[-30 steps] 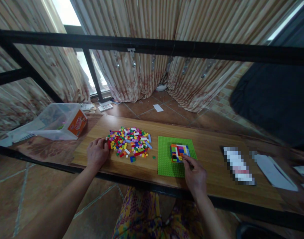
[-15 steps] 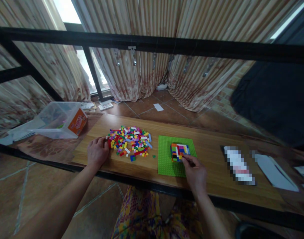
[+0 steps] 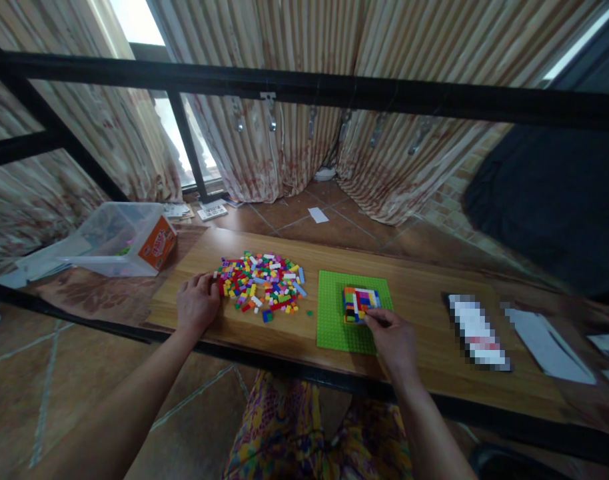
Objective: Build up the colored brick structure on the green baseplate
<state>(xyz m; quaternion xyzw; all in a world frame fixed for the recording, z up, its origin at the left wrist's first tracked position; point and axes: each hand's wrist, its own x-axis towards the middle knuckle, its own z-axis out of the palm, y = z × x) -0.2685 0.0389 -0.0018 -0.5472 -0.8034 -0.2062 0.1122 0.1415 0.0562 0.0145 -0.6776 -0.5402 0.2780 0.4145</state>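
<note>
My right hand [image 3: 395, 339] is at the near right corner of a small multicoloured brick build [image 3: 355, 305]. Its thumb and forefinger are pinched together on a small yellow toy brick [image 3: 362, 315] there. The build sits on a bright green studded baseplate [image 3: 329, 333]. On the left, my left hand [image 3: 198, 303] rests on the table with loosely bent, apart fingers, at the left edge of a pile of loose toy bricks [image 3: 262, 283]. A red brick lies against its fingertips, and I see nothing held in it.
The bricks lie on a long wooden table [image 3: 284, 340]. A clear plastic bin [image 3: 109, 257] with an orange label stands at the far left. To the right lie a blurred-out flat object [image 3: 479, 333] and white paper [image 3: 552, 347]. A black metal bar [image 3: 304, 80] crosses beyond the table.
The view has shifted very slightly. Both hands stay in almost the same places, the right one still pinching at the build's corner.
</note>
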